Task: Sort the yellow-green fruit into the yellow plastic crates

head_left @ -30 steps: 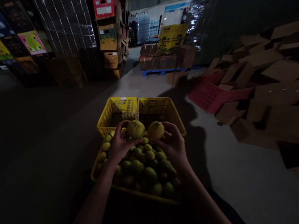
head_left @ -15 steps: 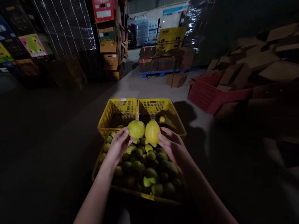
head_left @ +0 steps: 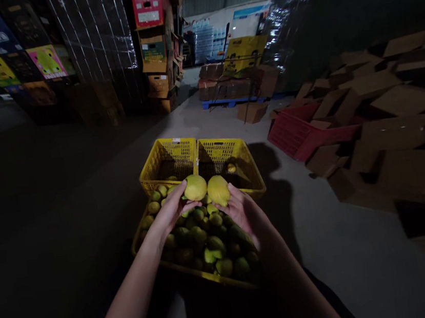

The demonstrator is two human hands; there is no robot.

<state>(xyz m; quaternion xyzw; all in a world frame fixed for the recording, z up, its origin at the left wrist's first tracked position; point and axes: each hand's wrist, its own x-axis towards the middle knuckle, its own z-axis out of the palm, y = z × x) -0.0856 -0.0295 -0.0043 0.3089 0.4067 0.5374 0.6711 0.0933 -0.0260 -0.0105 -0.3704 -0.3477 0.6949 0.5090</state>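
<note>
Left hand (head_left: pixel 172 210) and right hand (head_left: pixel 242 212) are each cupping a firm, light, smooth-skinned lemon (head_left: pixel 195 187), fingers curled underneath.

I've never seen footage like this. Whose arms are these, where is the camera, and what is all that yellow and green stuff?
No machine here: a person wears a camera on the head, looking forward and down, so the arms are their own. The left hand holds one yellow fruit, the right hand another yellow fruit, side by side. Below them a yellow crate is full of green and yellow fruit. Beyond it stand two more yellow crates, nearly empty. To the right lie a red crate and flattened cardboard on the floor.
</note>
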